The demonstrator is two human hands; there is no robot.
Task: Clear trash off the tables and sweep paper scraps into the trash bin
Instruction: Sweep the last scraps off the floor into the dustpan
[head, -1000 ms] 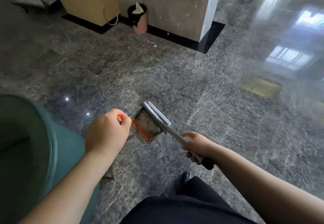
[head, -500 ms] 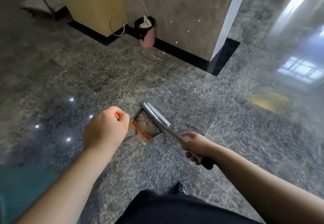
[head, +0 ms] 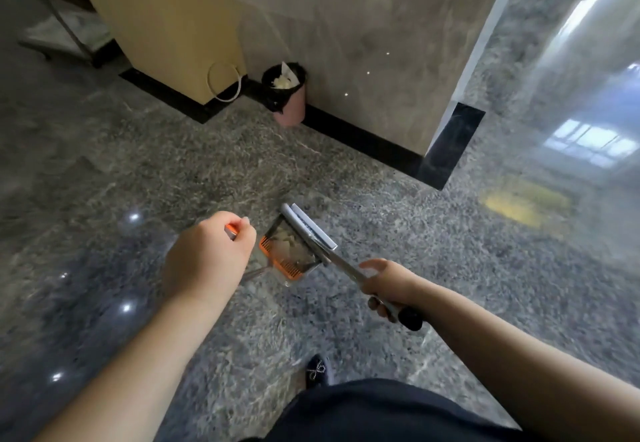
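The left hand gripped the orange handle of a dustpan holding paper scraps, while the right hand was closed round the shaft of a broom whose grey head rested against the pan's far edge, above the grey marble floor. The pink bin, lined with a black bag and already holding paper, stood well ahead against the wall. No brand, label or writing could be read on any of them.
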